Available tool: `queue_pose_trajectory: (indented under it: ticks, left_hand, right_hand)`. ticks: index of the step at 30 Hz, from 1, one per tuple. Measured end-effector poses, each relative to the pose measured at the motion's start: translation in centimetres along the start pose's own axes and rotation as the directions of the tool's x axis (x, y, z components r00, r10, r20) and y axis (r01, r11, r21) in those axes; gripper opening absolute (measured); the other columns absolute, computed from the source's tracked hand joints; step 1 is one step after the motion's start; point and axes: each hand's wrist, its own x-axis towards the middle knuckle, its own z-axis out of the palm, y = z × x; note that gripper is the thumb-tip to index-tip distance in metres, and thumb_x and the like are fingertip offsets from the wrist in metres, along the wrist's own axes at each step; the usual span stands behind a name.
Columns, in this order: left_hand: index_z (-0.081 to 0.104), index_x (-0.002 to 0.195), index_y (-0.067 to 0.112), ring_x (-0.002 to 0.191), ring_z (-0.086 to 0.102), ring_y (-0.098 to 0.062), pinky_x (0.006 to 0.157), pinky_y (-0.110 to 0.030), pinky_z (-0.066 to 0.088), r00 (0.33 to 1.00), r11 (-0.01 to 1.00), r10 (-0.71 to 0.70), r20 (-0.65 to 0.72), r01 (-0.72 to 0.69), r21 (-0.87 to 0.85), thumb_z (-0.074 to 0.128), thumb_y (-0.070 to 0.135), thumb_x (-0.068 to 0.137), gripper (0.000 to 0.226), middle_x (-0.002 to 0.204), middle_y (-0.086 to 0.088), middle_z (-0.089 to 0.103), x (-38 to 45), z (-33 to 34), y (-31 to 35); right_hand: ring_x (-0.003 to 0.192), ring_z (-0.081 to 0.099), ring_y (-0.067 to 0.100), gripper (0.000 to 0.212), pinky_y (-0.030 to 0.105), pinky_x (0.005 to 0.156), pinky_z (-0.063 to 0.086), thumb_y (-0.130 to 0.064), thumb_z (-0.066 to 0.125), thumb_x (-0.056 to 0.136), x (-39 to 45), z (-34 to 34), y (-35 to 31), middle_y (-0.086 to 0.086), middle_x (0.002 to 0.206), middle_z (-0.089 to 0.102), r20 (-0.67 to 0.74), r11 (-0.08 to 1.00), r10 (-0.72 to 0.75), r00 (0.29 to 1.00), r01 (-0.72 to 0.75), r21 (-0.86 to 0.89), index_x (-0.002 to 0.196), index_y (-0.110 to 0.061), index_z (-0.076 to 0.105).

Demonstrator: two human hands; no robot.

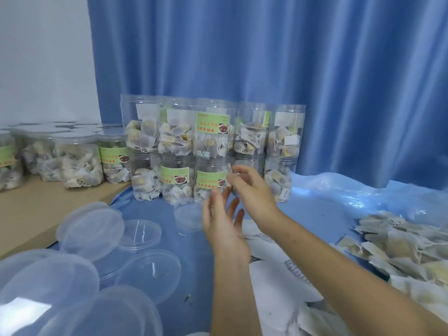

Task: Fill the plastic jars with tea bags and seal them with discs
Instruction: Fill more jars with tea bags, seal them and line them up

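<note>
Where hands hover, stacked jars (213,151) hold tea bags (174,139).

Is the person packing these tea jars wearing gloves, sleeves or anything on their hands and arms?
No. Both the left hand and the right hand are bare, with no gloves. No rings, watch or bracelet show on the fingers or wrists. Both forearms are uncovered all the way to the bottom edge of the picture, so no sleeve comes into view. The fingernails look short and unpainted.

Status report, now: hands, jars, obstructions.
Left hand open, empty. Right hand at stacked clear plastic tea-bag jars, grip unclear. Nothing blocking.
</note>
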Motion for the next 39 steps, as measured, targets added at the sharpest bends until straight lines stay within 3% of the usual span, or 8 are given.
queue_pose_trajectory:
  ticks: [11, 16, 20, 27, 31, 33, 36, 39]
  left_hand:
    - [0.06, 0.093, 0.029, 0.082, 0.058, -0.011, 0.067, -0.023, 0.044, 0.969, 0.981, -0.126, -0.211, 0.091, -0.17, 0.053, 0.041, 0.092, 0.014, 0.093, 0.01, 0.067, 2.1, -2.1, -0.8]
    - [0.062, 0.094, 0.028, 0.078, 0.056, -0.009, 0.065, -0.022, 0.043, 0.953, 0.967, -0.193, -0.234, 0.144, -0.209, 0.048, 0.049, 0.093, 0.026, 0.089, 0.011, 0.066, 2.6, -2.4, -0.5]
    - [0.062, 0.093, 0.026, 0.075, 0.056, -0.01, 0.065, -0.023, 0.044, 0.946, 0.968, -0.195, -0.258, 0.143, -0.207, 0.044, 0.052, 0.094, 0.032, 0.089, 0.011, 0.065, 2.7, -2.1, -0.4]
    - [0.059, 0.09, 0.022, 0.068, 0.053, -0.01, 0.061, -0.023, 0.04, 0.957, 0.997, -0.078, -0.278, 0.075, -0.021, 0.045, 0.047, 0.095, 0.029, 0.081, 0.008, 0.064, 2.1, -1.7, -0.4]
    - [0.055, 0.091, 0.018, 0.062, 0.05, -0.009, 0.062, -0.026, 0.04, 0.968, 0.981, 0.053, -0.244, -0.005, 0.193, 0.052, 0.037, 0.094, 0.019, 0.078, 0.006, 0.061, 1.5, -0.8, -0.6]
    - [0.053, 0.091, 0.021, 0.067, 0.053, -0.011, 0.07, -0.031, 0.043, 0.967, 0.938, 0.143, -0.211, -0.064, 0.341, 0.057, 0.034, 0.092, 0.014, 0.088, 0.002, 0.064, 1.4, -0.7, -0.9]
    - [0.048, 0.097, 0.023, 0.076, 0.057, -0.013, 0.068, -0.028, 0.036, 0.932, 0.707, 0.349, -0.096, -0.194, 0.68, 0.065, 0.034, 0.086, 0.023, 0.103, 0.003, 0.063, 0.7, -0.5, -1.2]
    - [0.045, 0.128, 0.018, 0.109, 0.051, -0.025, 0.081, -0.031, 0.037, 0.879, 0.442, 0.464, 0.109, -0.336, 0.832, 0.076, 0.036, 0.074, 0.065, 0.125, -0.006, 0.052, -0.1, 0.1, -1.7]
  right_hand:
    - [0.115, 0.052, 0.03, 0.098, 0.033, 0.092, 0.043, -0.032, 0.069, 0.083, 10.6, 5.8, -7.1, 0.017, 0.137, 0.045, -0.176, 0.953, -0.183, 0.967, 0.13, -0.273, 0.148, -0.038, -0.005]
    - [0.124, 0.044, 0.032, 0.078, 0.038, 0.105, 0.036, -0.038, 0.058, 0.087, 13.4, 6.3, -9.0, 0.02, 0.136, 0.037, -0.156, 0.904, -0.062, 0.986, -0.011, -0.428, 0.147, -0.041, 0.008]
    - [0.109, 0.047, 0.032, 0.051, 0.025, 0.06, 0.037, -0.021, 0.059, 0.085, 13.4, 5.8, -8.6, 0.01, 0.116, 0.03, -0.234, 0.885, -0.061, 0.97, -0.056, -0.461, 0.125, -0.031, 0.028]
    - [0.075, 0.051, 0.013, 0.03, 0.011, 0.044, 0.035, -0.012, 0.059, 0.091, 10.6, 3.0, -5.7, 0.011, 0.115, 0.046, -0.396, 0.954, -0.213, 0.893, 0.104, -0.28, 0.099, -0.025, 0.034]
    - [0.089, 0.054, 0.024, 0.028, 0.032, 0.077, 0.047, -0.013, 0.061, 0.09, 7.7, 0.1, -5.7, 0.008, 0.117, 0.044, -0.35, 0.919, -0.337, 0.874, 0.225, -0.324, 0.098, -0.026, 0.037]
    - [0.096, 0.055, 0.031, 0.029, 0.041, 0.084, 0.046, -0.01, 0.061, 0.089, 5.8, -1.3, -6.0, 0.008, 0.115, 0.045, -0.292, 0.892, -0.388, 0.874, 0.277, -0.356, 0.098, -0.026, 0.037]
    - [0.087, 0.047, 0.01, 0.031, 0.027, 0.084, 0.04, -0.009, 0.062, 0.087, 2.6, -3.6, -5.7, 0.001, 0.11, 0.044, -0.231, 0.854, -0.441, 0.867, 0.326, -0.405, 0.098, -0.025, 0.038]
    - [0.081, 0.048, -0.004, 0.032, 0.014, 0.079, 0.04, -0.006, 0.063, 0.086, -0.7, -6.0, -4.7, -0.003, 0.11, 0.046, -0.167, 0.855, -0.433, 0.886, 0.344, -0.389, 0.098, -0.025, 0.041]
